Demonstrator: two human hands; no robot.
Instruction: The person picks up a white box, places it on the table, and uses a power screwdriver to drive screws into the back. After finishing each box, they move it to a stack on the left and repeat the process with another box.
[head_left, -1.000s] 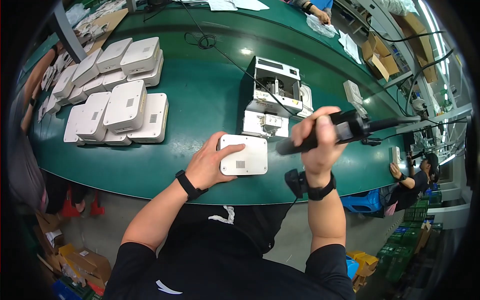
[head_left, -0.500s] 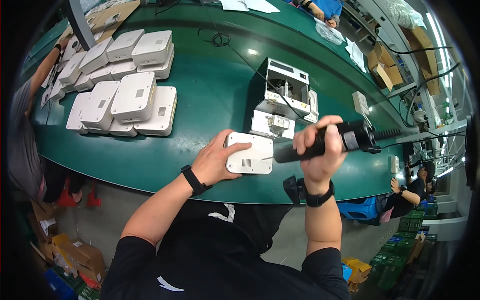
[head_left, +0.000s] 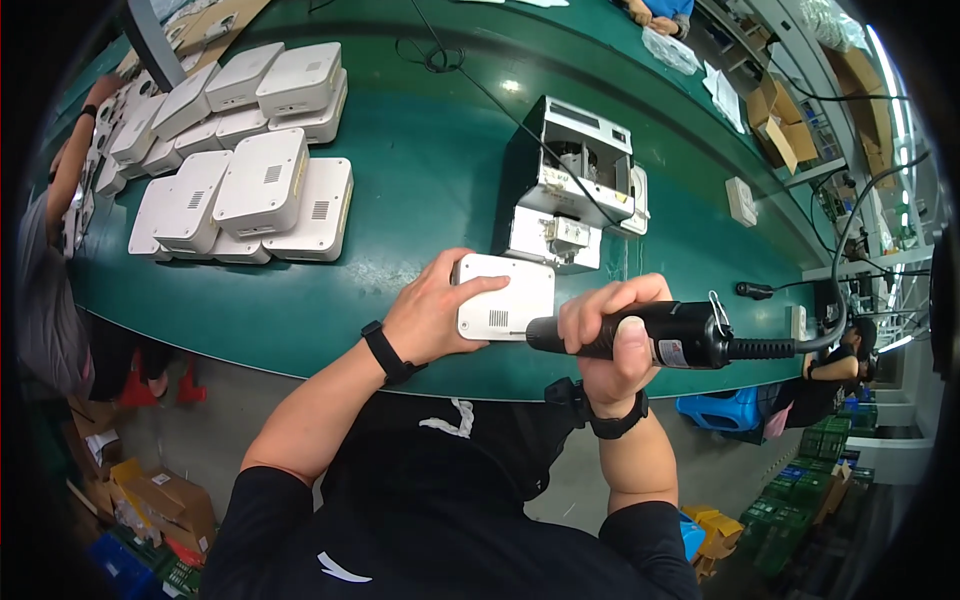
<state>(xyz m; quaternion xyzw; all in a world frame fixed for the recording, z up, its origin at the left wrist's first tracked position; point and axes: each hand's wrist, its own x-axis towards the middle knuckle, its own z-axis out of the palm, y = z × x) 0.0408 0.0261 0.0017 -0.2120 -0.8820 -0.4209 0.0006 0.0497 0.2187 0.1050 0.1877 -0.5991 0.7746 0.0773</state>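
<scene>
Down near the tabletop's (head_left: 430,170) front edge: white casing (head_left: 505,297), lying flat, vent grille facing up. Left hand (head_left: 435,310) clamped over casing's left end, thumb along the near side, fingers across the top, black band on the wrist. Right hand (head_left: 610,335) clenched around black screwdriver (head_left: 640,335), held level, thumb pressed down its near side. Screwdriver tip touching casing's near right part, just beside the grille. Black cable running from screwdriver's rear off to the right. Just behind casing, white feeder box (head_left: 575,185), open-topped, with wire leading away across the green surface. Further left, stacked white casings (head_left: 250,195), two layers deep, more rows behind them. At far left, a co-worker's arm (head_left: 75,150) reaching toward those rows. Cardboard boxes (head_left: 780,120) at upper right, well apart.
</scene>
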